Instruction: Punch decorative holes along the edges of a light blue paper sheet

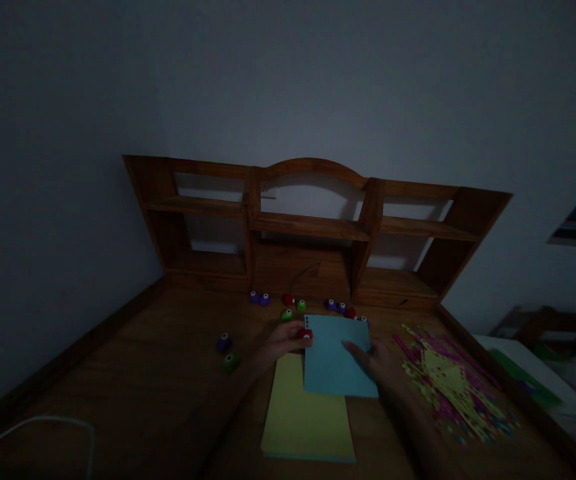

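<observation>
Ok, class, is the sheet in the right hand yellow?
No, the right hand grips a blue sheet, which partly covers the yellow paper.

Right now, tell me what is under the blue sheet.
Yellow paper shows below the blue sheet, its upper right covered. The right hand's thumb is on top; anything else underneath cannot be seen.

We identify a light-blue sheet in the right hand and a red, white-ringed piece in the left hand. Relative to this grip we note: below, a yellow-topped stack; beyond, purple pieces and green pieces; right, a yellow-and-magenta strip pile, seemingly blue-flecked in the dim light.
</observation>
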Demonstrator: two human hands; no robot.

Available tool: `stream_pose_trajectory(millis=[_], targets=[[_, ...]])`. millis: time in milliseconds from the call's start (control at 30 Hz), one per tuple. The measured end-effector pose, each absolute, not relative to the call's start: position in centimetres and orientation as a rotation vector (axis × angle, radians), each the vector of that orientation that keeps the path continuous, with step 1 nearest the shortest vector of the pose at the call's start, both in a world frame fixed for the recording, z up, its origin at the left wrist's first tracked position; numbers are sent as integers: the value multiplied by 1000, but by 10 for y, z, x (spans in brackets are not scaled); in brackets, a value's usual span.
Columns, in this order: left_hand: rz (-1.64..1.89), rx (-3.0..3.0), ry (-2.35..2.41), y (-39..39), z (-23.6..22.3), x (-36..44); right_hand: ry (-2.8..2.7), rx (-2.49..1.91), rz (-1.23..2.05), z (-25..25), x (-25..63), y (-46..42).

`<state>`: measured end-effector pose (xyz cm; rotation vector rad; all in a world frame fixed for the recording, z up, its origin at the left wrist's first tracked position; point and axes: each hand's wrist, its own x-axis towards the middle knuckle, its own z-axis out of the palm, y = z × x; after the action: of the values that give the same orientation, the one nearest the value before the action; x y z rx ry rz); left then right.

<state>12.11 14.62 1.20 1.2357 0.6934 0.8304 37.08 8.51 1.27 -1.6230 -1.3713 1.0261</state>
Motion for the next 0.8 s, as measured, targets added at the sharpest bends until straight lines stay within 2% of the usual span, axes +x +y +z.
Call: stream_pose_trajectory(millis=[800], targets=[[870, 1268, 670, 151, -3, 120, -1444, -1570, 1007, 19, 370, 82]])
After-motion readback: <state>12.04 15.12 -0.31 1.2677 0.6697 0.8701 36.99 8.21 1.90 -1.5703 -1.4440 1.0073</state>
